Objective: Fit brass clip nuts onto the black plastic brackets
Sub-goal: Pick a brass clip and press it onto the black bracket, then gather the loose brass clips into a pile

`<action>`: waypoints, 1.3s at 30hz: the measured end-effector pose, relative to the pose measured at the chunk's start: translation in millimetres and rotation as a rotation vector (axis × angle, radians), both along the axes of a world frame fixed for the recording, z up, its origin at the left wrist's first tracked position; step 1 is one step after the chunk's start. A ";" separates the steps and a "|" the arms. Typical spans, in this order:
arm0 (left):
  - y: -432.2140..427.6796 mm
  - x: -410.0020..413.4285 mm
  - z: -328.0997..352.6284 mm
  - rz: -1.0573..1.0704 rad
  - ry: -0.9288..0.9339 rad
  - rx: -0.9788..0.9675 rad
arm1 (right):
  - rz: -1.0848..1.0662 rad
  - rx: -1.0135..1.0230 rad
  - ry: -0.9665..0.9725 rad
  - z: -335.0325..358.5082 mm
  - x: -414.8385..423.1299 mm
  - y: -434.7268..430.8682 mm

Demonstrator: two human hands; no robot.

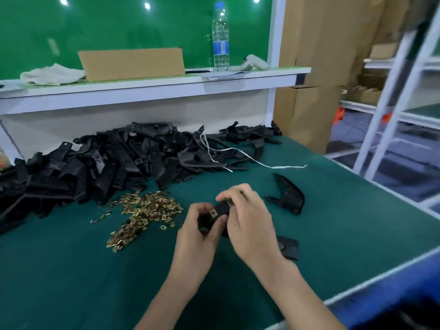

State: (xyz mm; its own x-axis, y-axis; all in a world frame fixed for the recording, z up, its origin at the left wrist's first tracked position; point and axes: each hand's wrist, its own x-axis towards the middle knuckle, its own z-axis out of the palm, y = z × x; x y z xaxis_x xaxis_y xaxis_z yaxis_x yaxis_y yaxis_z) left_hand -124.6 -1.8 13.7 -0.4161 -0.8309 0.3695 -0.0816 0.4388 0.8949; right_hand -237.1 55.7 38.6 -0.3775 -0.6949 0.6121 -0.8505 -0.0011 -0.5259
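Bracket [220,209] gripped in the left hand [200,234] carries one clip nut [212,212]; the right hand [250,222] pinches a second nut [229,202] on. Piled brackets [95,167] beyond both hands likely await theirs.

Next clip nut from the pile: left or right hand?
Left, probably. The left hand holds the bracket on the side nearest the pile of clip nuts. The right hand is on the far side, pinching a clip nut onto the bracket, and would have to cross over.
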 end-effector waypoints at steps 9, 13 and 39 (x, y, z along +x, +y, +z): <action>113.5 -113.6 9.2 -0.432 0.143 0.017 | -0.509 -0.117 -0.183 16.8 -64.3 108.9; 162.4 -155.6 5.8 -0.554 0.111 0.042 | -0.728 -0.181 -0.180 18.9 -93.7 159.5; 56.4 -26.2 13.1 -0.326 0.077 0.513 | -0.168 0.048 -0.154 0.7 27.0 52.3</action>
State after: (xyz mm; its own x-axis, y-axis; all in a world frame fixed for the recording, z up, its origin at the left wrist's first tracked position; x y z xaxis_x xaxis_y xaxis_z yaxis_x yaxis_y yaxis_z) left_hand -150.9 54.5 26.8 -0.6671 -0.7450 -0.0046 0.0582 -0.0582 0.9966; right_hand -210.1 108.0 39.3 -0.5765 -0.6414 0.5062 -0.7466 0.1619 -0.6453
